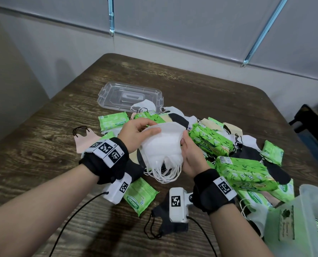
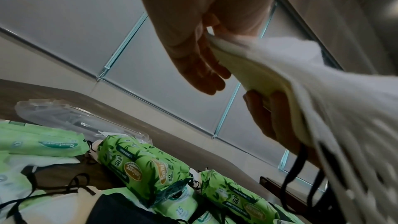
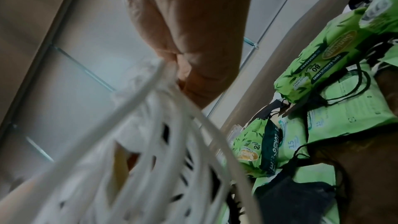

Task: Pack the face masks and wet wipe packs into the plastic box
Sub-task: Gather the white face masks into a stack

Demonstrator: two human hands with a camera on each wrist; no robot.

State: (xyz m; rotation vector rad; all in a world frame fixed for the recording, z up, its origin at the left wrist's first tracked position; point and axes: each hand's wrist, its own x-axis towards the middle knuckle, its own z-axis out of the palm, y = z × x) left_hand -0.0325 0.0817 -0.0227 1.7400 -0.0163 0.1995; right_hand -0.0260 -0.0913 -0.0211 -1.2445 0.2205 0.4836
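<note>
Both hands grip a stack of white masks (image 1: 163, 143) above the table's (image 1: 43, 138) middle: left hand (image 1: 136, 134) with thumb curled over its top, right hand (image 1: 192, 157) clasping its side (ear loops dangling). Wipe packs (image 1: 211, 139) lie scattered beneath; the box (image 1: 299, 219) sits at the near right corner.

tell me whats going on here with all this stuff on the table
A person is sorting supplies for packing. Both hands, left hand and right hand, hold a stack of white face masks above the wooden table. Green wet wipe packs and loose masks lie scattered below. The clear lid sits at the far side, and the plastic box at near right already holds some wipe packs.
</note>
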